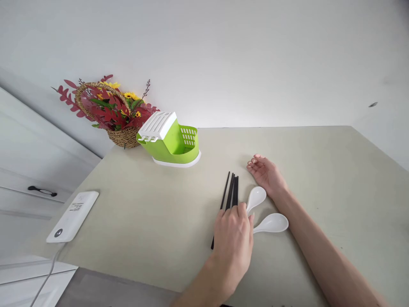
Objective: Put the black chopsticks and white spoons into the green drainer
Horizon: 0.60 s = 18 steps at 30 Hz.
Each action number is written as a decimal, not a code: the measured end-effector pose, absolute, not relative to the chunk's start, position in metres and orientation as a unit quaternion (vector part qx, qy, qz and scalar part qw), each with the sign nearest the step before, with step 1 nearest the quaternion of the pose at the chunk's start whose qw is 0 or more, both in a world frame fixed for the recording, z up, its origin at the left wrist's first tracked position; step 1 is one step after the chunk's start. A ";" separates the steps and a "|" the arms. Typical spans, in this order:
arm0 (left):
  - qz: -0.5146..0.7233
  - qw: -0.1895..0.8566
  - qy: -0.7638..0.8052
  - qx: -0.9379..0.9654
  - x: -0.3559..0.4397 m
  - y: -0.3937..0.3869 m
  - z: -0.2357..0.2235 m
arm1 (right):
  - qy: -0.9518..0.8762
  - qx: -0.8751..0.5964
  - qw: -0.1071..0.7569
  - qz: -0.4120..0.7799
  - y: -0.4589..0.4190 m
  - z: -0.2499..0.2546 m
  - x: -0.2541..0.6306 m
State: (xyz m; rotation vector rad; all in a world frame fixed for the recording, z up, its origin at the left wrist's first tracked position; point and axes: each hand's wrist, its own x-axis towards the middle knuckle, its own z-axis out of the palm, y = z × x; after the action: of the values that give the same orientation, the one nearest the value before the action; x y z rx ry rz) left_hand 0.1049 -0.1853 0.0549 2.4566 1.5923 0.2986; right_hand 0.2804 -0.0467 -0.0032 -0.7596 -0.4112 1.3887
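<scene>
Several black chopsticks (pixel 230 192) lie close together on the table, pointing away from me. My left hand (pixel 234 234) is over them from above, its fingers bent down around their lower part, which it mostly hides. One chopstick's near end sticks out left of the hand. Right beside these fingers lie two white spoons (pixel 257 197), bowls to the right, the handle ends hidden by my left hand. My right hand (pixel 266 175) rests on its side on the table beyond the spoons, fingers loosely curled and apart, with nothing in it.
A green and white utensil caddy (pixel 174 147) stands toward the back wall. Behind it is a wicker basket (pixel 124 137) of red and yellow artificial flowers. A white power strip or charger (pixel 73 217) with a grey cable lies at the left edge, near white cabinet doors (pixel 32 162).
</scene>
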 end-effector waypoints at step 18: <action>0.231 0.154 0.491 0.826 0.057 -0.178 0.056 | -0.149 -0.343 0.727 0.576 -0.041 -0.006 0.317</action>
State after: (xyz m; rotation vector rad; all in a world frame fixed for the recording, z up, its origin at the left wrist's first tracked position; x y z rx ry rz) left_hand 0.0567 -0.1781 0.0560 2.3677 1.4068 0.6634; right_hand 0.3167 -0.0408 -0.0061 -0.7560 -0.3292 1.2709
